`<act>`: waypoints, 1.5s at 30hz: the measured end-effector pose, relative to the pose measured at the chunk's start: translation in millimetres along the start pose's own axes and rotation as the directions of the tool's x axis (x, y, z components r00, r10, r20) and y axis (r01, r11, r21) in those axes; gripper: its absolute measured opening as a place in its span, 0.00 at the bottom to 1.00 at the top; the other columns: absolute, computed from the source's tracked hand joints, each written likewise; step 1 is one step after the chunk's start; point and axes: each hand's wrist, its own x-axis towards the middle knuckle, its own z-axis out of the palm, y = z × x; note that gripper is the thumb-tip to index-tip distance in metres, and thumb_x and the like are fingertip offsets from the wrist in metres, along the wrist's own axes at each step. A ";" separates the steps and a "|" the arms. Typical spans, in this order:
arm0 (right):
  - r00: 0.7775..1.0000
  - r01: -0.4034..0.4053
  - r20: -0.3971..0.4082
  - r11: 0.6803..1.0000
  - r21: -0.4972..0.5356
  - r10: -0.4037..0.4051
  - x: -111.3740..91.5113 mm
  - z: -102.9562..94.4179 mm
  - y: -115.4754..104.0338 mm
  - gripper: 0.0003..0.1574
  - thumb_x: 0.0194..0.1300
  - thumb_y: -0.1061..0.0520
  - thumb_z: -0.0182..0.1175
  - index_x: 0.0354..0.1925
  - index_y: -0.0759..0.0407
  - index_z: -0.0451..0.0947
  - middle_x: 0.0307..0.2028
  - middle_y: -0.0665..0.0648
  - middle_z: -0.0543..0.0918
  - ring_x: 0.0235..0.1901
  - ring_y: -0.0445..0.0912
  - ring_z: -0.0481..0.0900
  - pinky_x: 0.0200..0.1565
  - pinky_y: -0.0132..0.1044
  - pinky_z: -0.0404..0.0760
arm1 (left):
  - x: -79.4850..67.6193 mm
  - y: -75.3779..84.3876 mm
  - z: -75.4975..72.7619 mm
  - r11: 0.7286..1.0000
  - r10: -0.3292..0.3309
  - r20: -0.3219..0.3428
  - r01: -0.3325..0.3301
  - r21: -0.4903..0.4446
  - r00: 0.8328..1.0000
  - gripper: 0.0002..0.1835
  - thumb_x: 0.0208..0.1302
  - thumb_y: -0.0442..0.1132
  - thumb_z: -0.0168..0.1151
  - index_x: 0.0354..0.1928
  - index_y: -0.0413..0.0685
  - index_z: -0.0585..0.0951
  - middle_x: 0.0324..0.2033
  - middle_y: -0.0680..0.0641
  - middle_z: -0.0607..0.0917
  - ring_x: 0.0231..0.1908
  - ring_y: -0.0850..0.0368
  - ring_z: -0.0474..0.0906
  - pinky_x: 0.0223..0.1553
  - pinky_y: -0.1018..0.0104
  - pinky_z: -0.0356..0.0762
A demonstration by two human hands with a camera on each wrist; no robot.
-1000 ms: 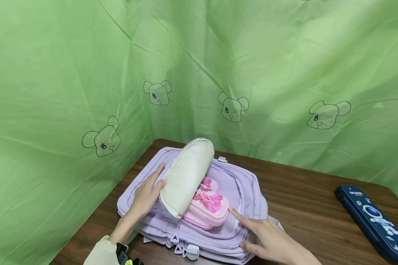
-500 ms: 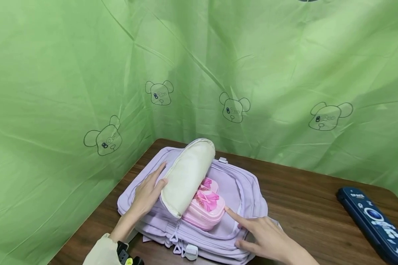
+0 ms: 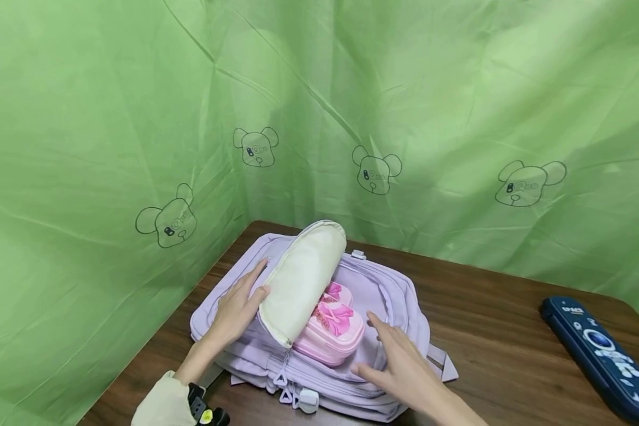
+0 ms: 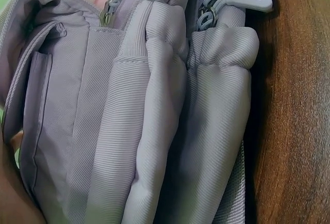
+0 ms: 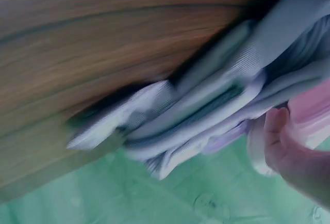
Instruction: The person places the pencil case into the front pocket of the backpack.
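A lilac backpack [image 3: 404,284] lies on its back, with its front pocket folded open and the cream-lined flap [image 3: 303,278] raised. My left hand [image 3: 239,307] holds this flap, thumb at its cream edge and fingers along the lilac side. In the pocket sits a glossy pink case [image 3: 327,343] with pink petal shapes on its lid, its left part hidden under the flap. Just right of the case, my right hand [image 3: 399,367] hovers over the bag with fingers apart and holds nothing. The right wrist view is blurred; a finger [image 5: 278,131] shows there beside the pink case.
On the right side of the brown wooden table [image 3: 484,319] lies a dark blue pencil case [image 3: 596,355] with an astronaut print. Zip pulls [image 3: 284,387] dangle at the bag's near edge, and a strap [image 3: 442,361] sticks out right. A green curtain [image 3: 431,89] hangs behind.
My right index finger first touched the pink case, which shifted a little left under it. Now the right hand has come off the case, its fingers spread. The left hand stays at the flap.
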 end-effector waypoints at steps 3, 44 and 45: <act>0.998 -0.056 -0.008 0.994 0.090 0.057 14.5 10.9 -10.7 0.62 0.42 0.32 0.69 0.66 0.63 0.60 0.54 0.56 0.74 0.54 0.50 0.71 0.54 0.51 0.71 | 1.1 0.3 0.7 1.000 -0.007 0.017 0.007 -0.011 1.000 0.30 0.69 0.51 0.45 0.72 0.65 0.54 0.65 0.41 0.64 0.63 0.36 0.59 0.55 0.28 0.50; 0.966 0.101 0.216 0.974 0.204 -0.145 3.0 9.6 -8.8 0.65 0.55 0.35 0.62 0.73 0.60 0.35 0.69 0.58 0.57 0.60 0.45 0.66 0.59 0.45 0.66 | -7.2 0.6 -11.2 0.999 0.023 0.027 -0.023 0.030 0.999 0.29 0.70 0.54 0.41 0.71 0.59 0.57 0.68 0.40 0.59 0.62 0.31 0.57 0.53 0.28 0.47; 0.962 0.105 0.226 0.972 0.211 -0.153 -1.6 8.2 -7.1 0.65 0.56 0.35 0.61 0.73 0.60 0.34 0.69 0.58 0.56 0.59 0.45 0.67 0.59 0.45 0.66 | -7.0 -0.5 -12.3 0.999 0.024 0.024 -0.025 0.037 0.999 0.29 0.70 0.54 0.41 0.71 0.59 0.57 0.68 0.40 0.59 0.62 0.31 0.57 0.53 0.28 0.47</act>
